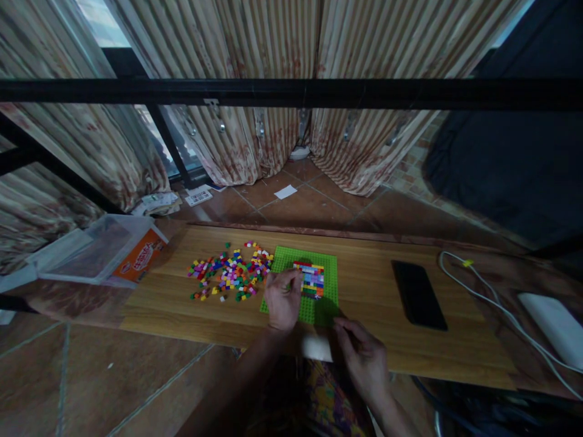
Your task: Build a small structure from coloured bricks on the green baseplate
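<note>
A green baseplate (325,262) lies on the wooden board (364,340), with a patch of small coloured bricks (311,278) pressed onto its middle. My left hand (282,298) rests on the plate's left part, fingertips pinched at the patch's left edge; whether a brick is between them is too small to tell. My right hand (359,355) sits at the board's near edge, just below the plate's right corner, fingers curled, touching the edge. A loose heap of coloured bricks (230,271) is spread left of the plate.
A black phone (418,294) lies flat to the right of the plate. A white cable (492,303) and a white box (555,325) are at the far right. A clear plastic tub with an orange label (102,249) stands at the left. A black bar (291,92) crosses above.
</note>
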The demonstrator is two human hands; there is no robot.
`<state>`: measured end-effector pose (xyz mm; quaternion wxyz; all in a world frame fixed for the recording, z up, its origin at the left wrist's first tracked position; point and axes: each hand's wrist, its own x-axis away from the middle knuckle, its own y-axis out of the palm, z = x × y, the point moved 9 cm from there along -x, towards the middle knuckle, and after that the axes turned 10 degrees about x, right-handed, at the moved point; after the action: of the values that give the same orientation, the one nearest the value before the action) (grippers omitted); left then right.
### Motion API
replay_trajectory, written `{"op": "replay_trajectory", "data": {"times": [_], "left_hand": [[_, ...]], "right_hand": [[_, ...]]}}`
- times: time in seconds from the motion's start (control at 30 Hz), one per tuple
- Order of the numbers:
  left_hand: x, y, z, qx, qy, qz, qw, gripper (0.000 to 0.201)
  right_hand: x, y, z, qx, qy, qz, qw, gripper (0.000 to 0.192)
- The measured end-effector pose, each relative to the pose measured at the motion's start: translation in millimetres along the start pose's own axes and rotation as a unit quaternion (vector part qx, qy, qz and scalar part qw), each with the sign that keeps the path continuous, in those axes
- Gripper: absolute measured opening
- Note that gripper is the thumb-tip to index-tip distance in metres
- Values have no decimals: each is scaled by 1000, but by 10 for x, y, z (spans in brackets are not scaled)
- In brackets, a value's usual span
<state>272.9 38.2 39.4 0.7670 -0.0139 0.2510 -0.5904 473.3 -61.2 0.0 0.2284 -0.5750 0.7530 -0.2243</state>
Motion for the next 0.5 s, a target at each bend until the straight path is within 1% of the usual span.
{"op": "replay_trajectory", "data": {"times": [0.1, 0.17, 0.3, 0.5], "left_hand": [[53, 2, 50, 20, 31, -37, 999, 16], [82, -11, 63, 29, 35, -51, 998, 19], [80, -40, 45, 40, 21, -53, 998, 19], [10, -22, 17, 56, 20, -63, 996, 18]], "right_hand": [[11, -4, 54, 2, 8, -1, 1000, 26], [12, -12, 85, 5, 12, 1, 1000, 27], [-10, -35, 102, 1, 11, 7, 1000, 28], [-62, -75, 41, -7, 10, 17, 1000, 28]]}}
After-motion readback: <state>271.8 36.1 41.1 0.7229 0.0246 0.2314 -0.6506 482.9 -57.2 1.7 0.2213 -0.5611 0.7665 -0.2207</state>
